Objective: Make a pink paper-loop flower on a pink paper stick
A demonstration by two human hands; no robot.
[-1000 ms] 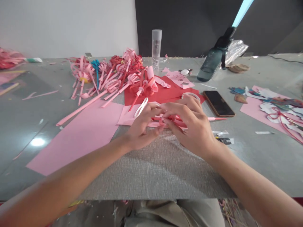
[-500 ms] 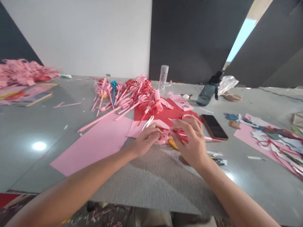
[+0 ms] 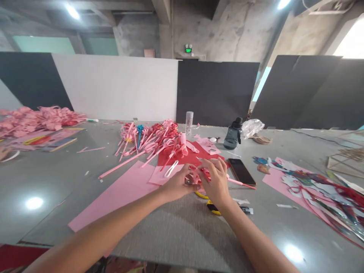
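Between my hands is a pink-and-red paper flower (image 3: 195, 175), whose pink stem (image 3: 239, 182) points out to the right past my right hand. My left hand (image 3: 178, 184) is closed on the flower's left side, thumb below and fingers curled around it. My right hand (image 3: 215, 181) pinches the flower from the right with bent fingers. Its inner fingertips are partly hidden. Under my right wrist lies a yellow-and-black tool (image 3: 214, 208), partly covered. Pink sheets (image 3: 113, 199) and red paper (image 3: 193, 158) lie just beyond, with a white loop (image 3: 171, 169) on top.
Finished-looking paper flowers (image 3: 159, 140) are heaped behind my hands. A phone (image 3: 242, 172), a dark water bottle (image 3: 232, 134) and a clear cylinder (image 3: 189, 122) stand or lie around. Paper scraps and ribbons (image 3: 307, 182) cover the right. Another person's hand (image 3: 3, 153) shows at far left.
The view has tilted up, showing the wall and ceiling beyond the panels. My left hand has opened its grip wider around the flower, and more of the yellow-and-black tool shows.
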